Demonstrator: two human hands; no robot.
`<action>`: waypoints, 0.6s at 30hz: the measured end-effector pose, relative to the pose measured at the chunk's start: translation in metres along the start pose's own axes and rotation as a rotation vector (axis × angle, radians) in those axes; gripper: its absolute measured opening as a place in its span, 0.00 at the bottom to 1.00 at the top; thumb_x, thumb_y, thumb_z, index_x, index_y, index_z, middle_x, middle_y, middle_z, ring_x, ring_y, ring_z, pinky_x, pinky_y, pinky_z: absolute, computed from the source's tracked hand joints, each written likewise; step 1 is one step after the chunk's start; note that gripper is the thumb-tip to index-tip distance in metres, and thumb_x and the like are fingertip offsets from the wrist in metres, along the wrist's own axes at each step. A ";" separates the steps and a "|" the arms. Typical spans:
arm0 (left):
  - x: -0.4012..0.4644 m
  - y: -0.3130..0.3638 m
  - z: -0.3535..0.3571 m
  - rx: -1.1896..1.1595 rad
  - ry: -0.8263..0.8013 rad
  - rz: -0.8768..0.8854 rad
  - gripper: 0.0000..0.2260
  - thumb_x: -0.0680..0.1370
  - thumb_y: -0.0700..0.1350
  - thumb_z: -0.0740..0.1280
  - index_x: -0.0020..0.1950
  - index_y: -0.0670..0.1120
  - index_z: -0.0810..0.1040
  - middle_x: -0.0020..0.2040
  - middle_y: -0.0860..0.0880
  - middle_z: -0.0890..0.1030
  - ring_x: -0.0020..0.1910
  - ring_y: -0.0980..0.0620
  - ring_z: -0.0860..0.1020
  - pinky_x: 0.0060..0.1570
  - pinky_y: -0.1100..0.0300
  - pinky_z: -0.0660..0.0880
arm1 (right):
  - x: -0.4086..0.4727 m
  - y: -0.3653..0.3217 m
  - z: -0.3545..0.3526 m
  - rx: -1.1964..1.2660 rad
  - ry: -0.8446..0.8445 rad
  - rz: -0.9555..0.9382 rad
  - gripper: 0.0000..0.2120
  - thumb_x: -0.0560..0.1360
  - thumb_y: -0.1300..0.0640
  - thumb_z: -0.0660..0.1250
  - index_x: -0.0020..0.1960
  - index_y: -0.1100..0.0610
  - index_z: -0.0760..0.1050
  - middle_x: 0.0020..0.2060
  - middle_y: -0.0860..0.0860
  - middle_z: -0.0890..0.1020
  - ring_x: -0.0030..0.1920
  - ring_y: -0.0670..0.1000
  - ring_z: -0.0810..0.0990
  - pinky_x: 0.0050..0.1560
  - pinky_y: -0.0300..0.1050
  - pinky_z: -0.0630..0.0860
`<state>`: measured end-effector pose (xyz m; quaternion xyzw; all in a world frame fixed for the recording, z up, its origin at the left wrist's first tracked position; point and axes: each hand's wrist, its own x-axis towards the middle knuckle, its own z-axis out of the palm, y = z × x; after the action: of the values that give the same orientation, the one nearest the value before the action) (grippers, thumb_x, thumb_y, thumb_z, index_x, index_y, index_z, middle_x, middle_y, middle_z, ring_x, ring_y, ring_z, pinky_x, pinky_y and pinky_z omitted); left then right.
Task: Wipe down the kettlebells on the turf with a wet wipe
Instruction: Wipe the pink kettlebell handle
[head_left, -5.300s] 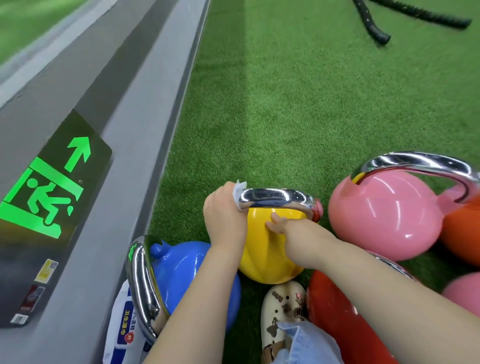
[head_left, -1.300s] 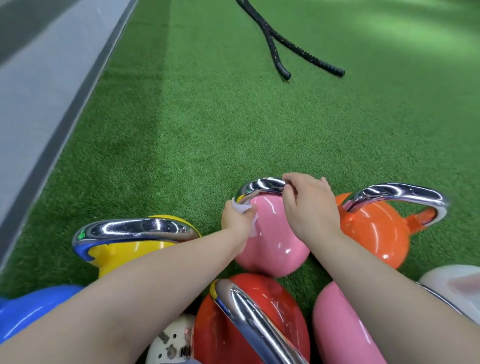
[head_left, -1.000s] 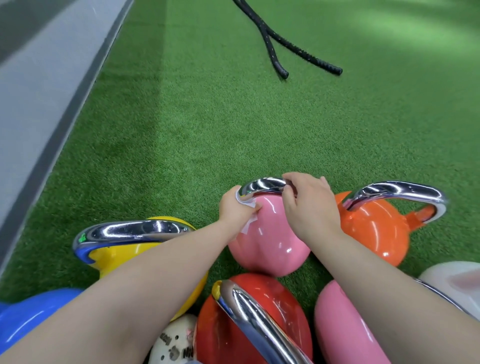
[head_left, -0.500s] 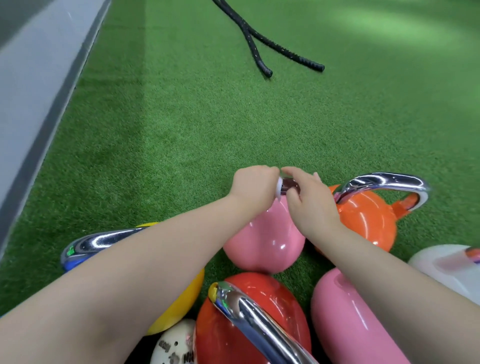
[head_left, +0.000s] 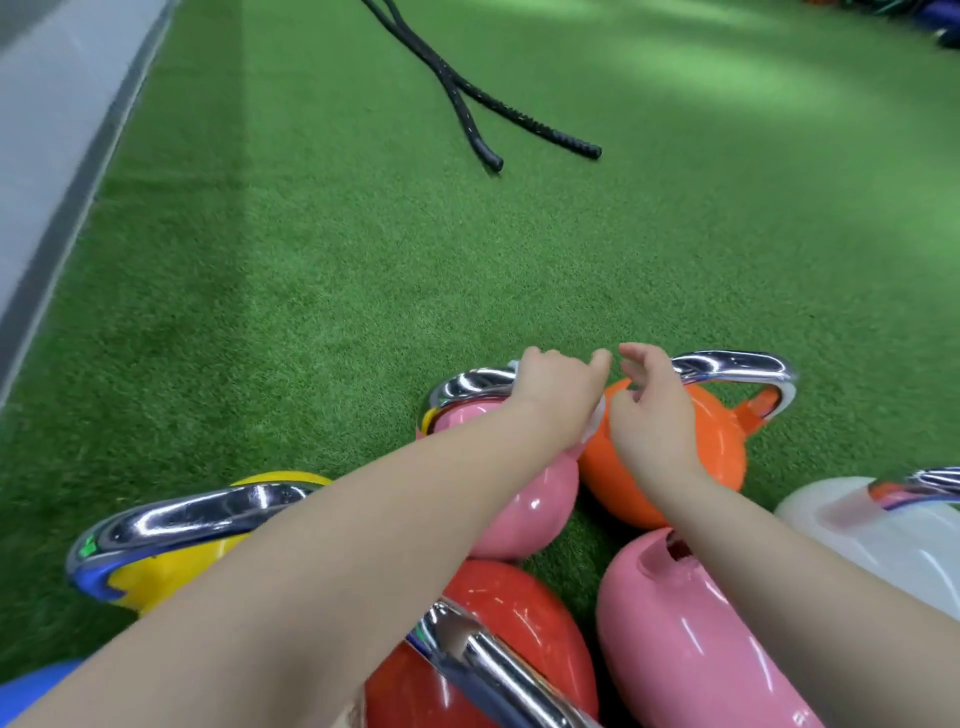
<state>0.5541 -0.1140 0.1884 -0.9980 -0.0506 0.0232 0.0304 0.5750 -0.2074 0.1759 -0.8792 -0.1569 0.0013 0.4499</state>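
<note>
left hand (head_left: 558, 397) clenched on wet wipe (head_left: 596, 418), over right end of pink kettlebell (head_left: 511, 483) chrome handle | right hand (head_left: 652, 415) released, loosely curled, nearer orange kettlebell (head_left: 711, 457) | its handle (head_left: 732, 366) runs left-right, just right of both hands, likely next | green turf (head_left: 363, 260), 2 battle ropes (head_left: 467, 111) far ahead

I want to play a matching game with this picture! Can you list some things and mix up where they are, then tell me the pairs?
Things:
1. yellow kettlebell
2. orange kettlebell
3. black ropes
4. white kettlebell

Places:
A. far off on the turf
B. right edge of the picture
C. under the right hand
D. left of the left hand's arm

Pairs: 1-D, 2-C, 3-A, 4-B
</note>
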 end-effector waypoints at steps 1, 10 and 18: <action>-0.004 -0.002 -0.001 0.016 -0.001 0.006 0.33 0.70 0.52 0.72 0.67 0.43 0.59 0.57 0.46 0.78 0.60 0.44 0.74 0.55 0.53 0.66 | 0.002 -0.002 -0.002 0.001 -0.007 -0.042 0.25 0.70 0.73 0.54 0.65 0.61 0.68 0.64 0.56 0.74 0.64 0.50 0.73 0.58 0.37 0.67; -0.036 -0.054 -0.021 -0.352 -0.162 -0.024 0.49 0.63 0.54 0.78 0.75 0.47 0.52 0.71 0.46 0.65 0.69 0.44 0.65 0.63 0.48 0.68 | 0.004 -0.020 -0.002 -0.206 -0.286 -0.399 0.23 0.71 0.70 0.58 0.65 0.61 0.72 0.62 0.55 0.76 0.62 0.52 0.74 0.62 0.38 0.65; -0.053 -0.087 -0.010 -0.341 -0.100 -0.157 0.35 0.66 0.50 0.76 0.68 0.48 0.63 0.62 0.47 0.72 0.59 0.46 0.73 0.55 0.50 0.72 | 0.028 -0.029 0.006 -0.580 -0.605 -0.425 0.23 0.72 0.54 0.68 0.66 0.50 0.70 0.54 0.52 0.79 0.58 0.55 0.72 0.54 0.48 0.70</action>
<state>0.4930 -0.0335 0.2066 -0.9792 -0.1331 0.0615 -0.1401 0.5929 -0.1789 0.1997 -0.8771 -0.4516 0.1215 0.1097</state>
